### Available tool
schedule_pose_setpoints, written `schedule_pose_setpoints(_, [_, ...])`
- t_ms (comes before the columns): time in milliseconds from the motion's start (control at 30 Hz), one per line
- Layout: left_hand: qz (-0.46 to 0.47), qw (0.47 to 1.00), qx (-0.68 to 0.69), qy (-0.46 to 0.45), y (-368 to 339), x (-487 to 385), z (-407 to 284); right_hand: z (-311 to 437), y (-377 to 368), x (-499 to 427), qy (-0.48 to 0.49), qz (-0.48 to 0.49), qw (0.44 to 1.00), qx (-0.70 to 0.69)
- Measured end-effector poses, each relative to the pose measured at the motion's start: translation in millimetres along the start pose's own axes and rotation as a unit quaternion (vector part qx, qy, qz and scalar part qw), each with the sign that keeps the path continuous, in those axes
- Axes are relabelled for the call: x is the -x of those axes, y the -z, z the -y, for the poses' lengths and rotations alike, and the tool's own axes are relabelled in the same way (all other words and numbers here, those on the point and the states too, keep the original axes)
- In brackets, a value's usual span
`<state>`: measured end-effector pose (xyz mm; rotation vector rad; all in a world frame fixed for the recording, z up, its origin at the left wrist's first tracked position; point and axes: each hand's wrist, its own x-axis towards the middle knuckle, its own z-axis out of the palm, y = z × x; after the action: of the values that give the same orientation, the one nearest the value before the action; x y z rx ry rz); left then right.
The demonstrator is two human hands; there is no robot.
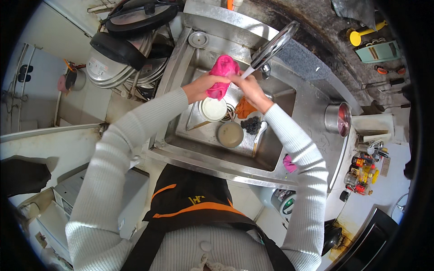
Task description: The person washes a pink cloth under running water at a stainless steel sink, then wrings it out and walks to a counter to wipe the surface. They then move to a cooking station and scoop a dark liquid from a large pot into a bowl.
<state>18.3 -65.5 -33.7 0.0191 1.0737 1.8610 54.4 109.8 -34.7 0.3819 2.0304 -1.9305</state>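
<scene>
Over a stainless steel sink (200,149), my left hand (200,87) grips a wet pink cloth (223,66) from its left side. My right hand (251,90) is closed on the cloth's right edge; its fingertips are blurred. Water runs from the chrome faucet (276,45) onto my right hand. Below the cloth in the basin are a white bowl (214,109), a bowl of cloudy liquid (230,134), an orange cloth (244,108), a dark scouring pad (251,125) and a white spoon (260,131). Chopsticks (199,125) lie beside the white bowl.
A steel pot (335,119) stands on the right counter, and a small purple cloth (289,164) lies near the front edge. Stacked pot lids (115,61) crowd the left. A drain strainer (198,40) sits at the back left corner. Condiment bottles (361,169) stand far right.
</scene>
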Motion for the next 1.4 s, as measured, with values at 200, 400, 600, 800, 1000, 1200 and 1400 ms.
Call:
schedule_pose_setpoints(200, [0.088, 0.988, 0.01, 0.124, 1, -1, -3, 12, 19, 55, 0.312, 0.04, 0.847, 0.43])
schedule_pose_setpoints(400, [0.162, 0.962, -0.15, 0.163, -30, -5, -12, 22, 32, 28, 0.455, 0.079, 0.65, 0.603])
schedule_pose_setpoints(600, [0.138, 0.939, -0.308, 0.07, -36, -18, -9, 33, 27, 12, 0.437, 0.129, 0.693, 0.558])
schedule_pose_setpoints(800, [0.053, 0.769, -0.633, -0.078, -34, -31, -7, 10, 24, 7, 0.322, 0.075, 0.763, 0.556])
schedule_pose_setpoints(1000, [0.069, 0.584, -0.775, -0.232, -24, -45, 2, 2, 11, 21, 0.174, -0.022, 0.847, 0.501])
schedule_pose_setpoints(1200, [0.189, 0.419, -0.828, -0.322, -34, -52, -16, -31, 3, 32, -0.058, -0.078, 0.994, 0.054])
schedule_pose_setpoints(1400, [0.229, 0.251, -0.809, -0.48, -18, -55, -23, -28, -6, 45, -0.143, 0.061, 0.964, -0.215])
